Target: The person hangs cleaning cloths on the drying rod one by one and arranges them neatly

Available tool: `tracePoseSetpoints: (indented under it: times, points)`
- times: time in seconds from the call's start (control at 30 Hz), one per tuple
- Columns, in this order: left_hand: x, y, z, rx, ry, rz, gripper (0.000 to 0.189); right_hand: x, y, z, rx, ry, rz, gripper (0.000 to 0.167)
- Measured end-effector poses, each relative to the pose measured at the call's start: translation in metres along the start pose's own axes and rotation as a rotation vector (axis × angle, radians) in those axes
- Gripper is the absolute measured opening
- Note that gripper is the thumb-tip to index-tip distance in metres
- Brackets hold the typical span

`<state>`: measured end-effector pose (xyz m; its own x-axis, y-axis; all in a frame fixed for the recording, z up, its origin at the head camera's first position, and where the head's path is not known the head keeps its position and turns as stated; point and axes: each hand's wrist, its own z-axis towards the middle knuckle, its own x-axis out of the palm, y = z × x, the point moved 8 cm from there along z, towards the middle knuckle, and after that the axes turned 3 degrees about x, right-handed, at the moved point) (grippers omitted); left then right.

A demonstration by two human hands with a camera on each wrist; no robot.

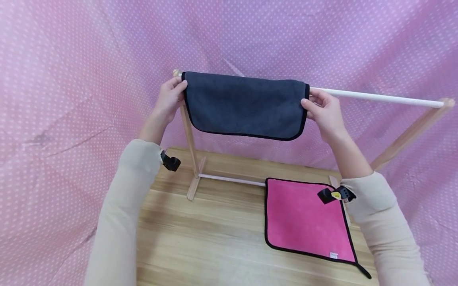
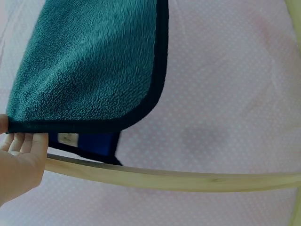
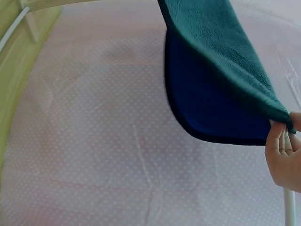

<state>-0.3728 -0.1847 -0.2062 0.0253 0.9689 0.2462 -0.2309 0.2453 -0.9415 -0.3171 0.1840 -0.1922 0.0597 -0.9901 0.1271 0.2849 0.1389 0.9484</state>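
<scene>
- While stretched forward in beige sleeves [image 1: 118, 210], with arms [image 1: 352, 157] well apart above the worktop [image 1: 200, 238] and a black camera [image 1: 325, 195] at each wrist.
- Closest on the worktop, just beside the right sleeve: pink cloth [image 1: 304, 218], spread flat, edged in black, with a white label [image 1: 334, 255] along the near border and a black loop [image 1: 364, 271] at the near right corner.
- With the left hand [image 1: 169, 97], pinches the upper left edge of the dark grey cloth [image 1: 247, 105], thumb in front, fingers behind.
- With the right hand [image 1: 325, 113], pinches the opposite edge a little lower, thumb likewise in front.
- Between both hands: dark grey cloth, draped over the white rod [image 1: 379, 96] toward its left end, with a blue layer [image 3: 211, 94] behind in the right wrist view.
- Carrying the rod: wooden rack [image 1: 411, 135], with lower rod [image 1: 232, 180] partly hidden by the pink cloth.
- Farthest back: pink dotted curtain [image 1: 71, 99].
</scene>
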Motion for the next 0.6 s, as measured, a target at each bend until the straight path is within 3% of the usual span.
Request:
tracePoseSetpoints:
  times: [0.3, 0.6]
  points:
    - [-0.010, 0.021, -0.005, 0.083, -0.004, 0.090, 0.023, -0.002, -0.011, -0.007, -0.126, -0.032, -0.277, 0.032]
    - [-0.016, 0.001, -0.005, 0.224, -0.102, 0.058, 0.017, -0.001, 0.006, -0.007, -0.312, -0.202, -0.534, 0.032]
